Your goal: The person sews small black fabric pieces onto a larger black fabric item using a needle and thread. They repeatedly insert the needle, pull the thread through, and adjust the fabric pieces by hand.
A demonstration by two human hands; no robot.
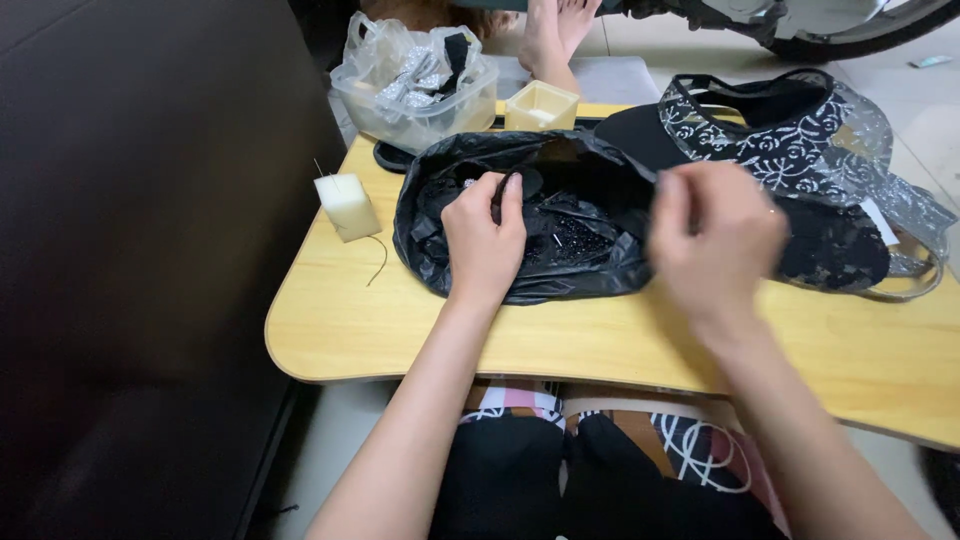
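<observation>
My left hand (484, 240) reaches into an open black plastic bag (430, 225) on a small wooden lap table (330, 320). Its fingers pinch a small dark piece over the shiny black beads (570, 240) inside the bag. My right hand (712, 235) hovers blurred at the bag's right edge with fingertips pinched together; whether anything is between them cannot be told. Just behind the right hand lies a black sun visor (740, 130) with white floral lace.
A white foam block (346, 205) with needles and a trailing thread stands left of the bag. At the back are a clear plastic tub (415, 85) in a plastic bag and a small cream cup (541, 105). A dark wall rises on the left. Someone's bare foot (553, 35) lies beyond the table.
</observation>
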